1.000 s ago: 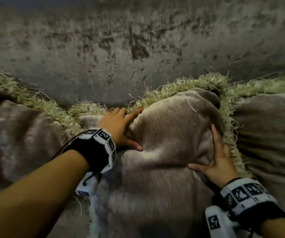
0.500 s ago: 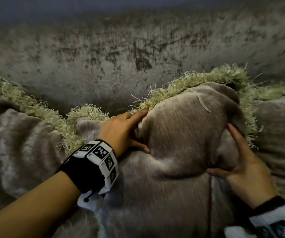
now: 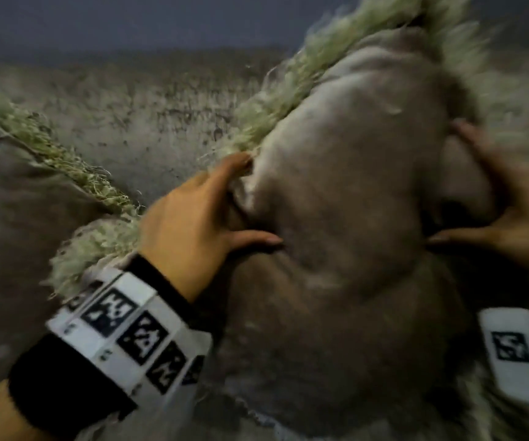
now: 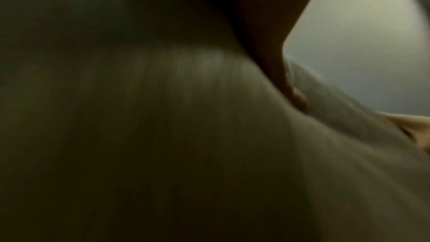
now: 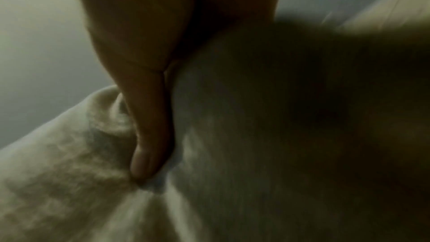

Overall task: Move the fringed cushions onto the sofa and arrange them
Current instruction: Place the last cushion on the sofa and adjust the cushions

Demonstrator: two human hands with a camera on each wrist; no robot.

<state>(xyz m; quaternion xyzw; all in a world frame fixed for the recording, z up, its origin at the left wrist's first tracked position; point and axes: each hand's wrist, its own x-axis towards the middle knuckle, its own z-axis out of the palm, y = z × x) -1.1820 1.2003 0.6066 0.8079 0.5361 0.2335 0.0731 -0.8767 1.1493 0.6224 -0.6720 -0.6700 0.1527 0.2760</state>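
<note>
A beige plush cushion (image 3: 346,192) with a pale green fringe (image 3: 292,87) stands tilted against the sofa backrest (image 3: 148,106), its top corner high at the right. My left hand (image 3: 250,202) grips its left edge, thumb on the front and fingers tucked behind under the fringe. My right hand (image 3: 448,183) grips the right edge the same way. In the left wrist view the thumb (image 4: 277,58) presses into the cushion (image 4: 186,126). The right wrist view shows the thumb (image 5: 149,135) dug into a fold of the cushion (image 5: 256,135). The picture is blurred.
A second fringed cushion (image 3: 18,211) leans on the sofa at the left, its fringe (image 3: 50,144) running down towards my left wrist. A dark wall (image 3: 129,20) rises above the backrest. The far right is blurred pale fringe.
Both hands have lifted the cushion up and to the right, so its top corner now reaches the frame's top. The view has closed in and blurred.
</note>
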